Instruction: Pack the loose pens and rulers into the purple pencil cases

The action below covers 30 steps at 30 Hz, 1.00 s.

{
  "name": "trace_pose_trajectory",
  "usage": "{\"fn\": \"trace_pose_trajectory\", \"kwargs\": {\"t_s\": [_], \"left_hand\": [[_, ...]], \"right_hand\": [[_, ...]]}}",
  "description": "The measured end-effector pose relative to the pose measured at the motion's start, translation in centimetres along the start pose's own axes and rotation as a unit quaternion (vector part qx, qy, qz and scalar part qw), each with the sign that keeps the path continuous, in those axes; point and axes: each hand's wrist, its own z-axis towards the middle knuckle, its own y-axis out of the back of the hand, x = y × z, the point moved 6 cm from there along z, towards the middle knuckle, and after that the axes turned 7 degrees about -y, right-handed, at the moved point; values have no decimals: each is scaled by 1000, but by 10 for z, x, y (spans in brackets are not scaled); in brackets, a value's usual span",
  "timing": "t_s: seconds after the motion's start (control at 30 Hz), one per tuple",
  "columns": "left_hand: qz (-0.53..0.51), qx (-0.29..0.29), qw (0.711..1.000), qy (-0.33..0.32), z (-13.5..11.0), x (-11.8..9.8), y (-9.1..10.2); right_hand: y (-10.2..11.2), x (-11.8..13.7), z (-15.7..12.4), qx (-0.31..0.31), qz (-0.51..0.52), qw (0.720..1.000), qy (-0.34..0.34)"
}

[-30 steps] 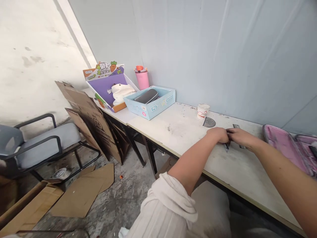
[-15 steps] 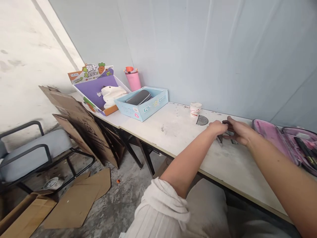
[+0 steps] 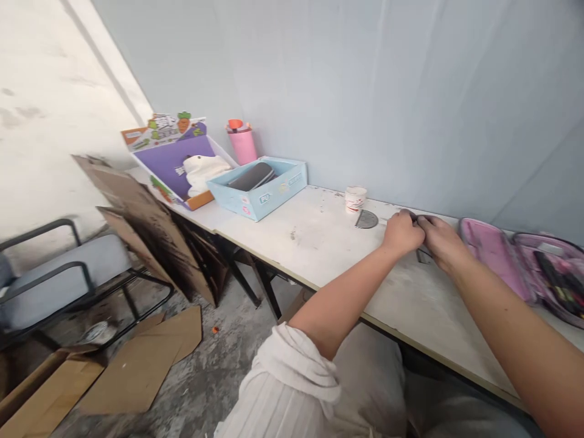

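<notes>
My left hand (image 3: 403, 234) and my right hand (image 3: 440, 238) meet above the white table (image 3: 335, 255), fingers closed and touching each other. A small dark thing shows between the fingertips, mostly covered, and I cannot make out its kind. Just under my right hand lies a flat dark-edged piece (image 3: 424, 257), partly hidden by the hand. To the left of my hands, a semicircular protractor (image 3: 367, 219) lies flat. Right behind it stands a white paper cup (image 3: 355, 199) with red marks.
An open pink pencil case (image 3: 495, 258) with pens lies at the right. Farther left are a light-blue box (image 3: 278, 191) holding a dark case, a purple display box (image 3: 166, 161) with white cloth, and a pink cup (image 3: 243, 146). Cardboard (image 3: 150, 359) and a chair (image 3: 82, 267) are beyond the table.
My right hand's fingers, spread before, have closed in against my left hand. The dark pointed piece that showed below my left hand is now covered. The view has shifted slightly.
</notes>
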Motion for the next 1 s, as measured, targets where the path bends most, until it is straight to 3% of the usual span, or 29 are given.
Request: {"fn": "trace_pose_trajectory", "kwargs": {"t_s": [0.1,0.27,0.37,0.5,0.67,0.83,0.93,1.0], "left_hand": [[-21,-8,996,-89,9,-37,-14],[-29,70,984,-163,18,-81,-66],[3,119,975,-190,15,-95,-98],[122,193,957,-180,6,-96,-121],[154,222,948,-168,6,-82,-112],[99,205,955,-187,14,-64,-85],[56,177,964,-192,17,-52,-63],[50,170,969,-173,19,-40,-49]], "right_hand": [[45,-13,-8,-99,28,995,-8],[105,-52,-31,-167,-20,986,-23],[121,-79,-40,-163,-79,982,-58],[118,-97,-45,-84,-187,975,-91],[110,-89,-42,-30,-267,961,-68],[113,-78,-30,-47,-210,976,-38],[116,-82,-24,-50,-127,988,-71],[117,-88,-23,-29,-160,980,-113]]}}
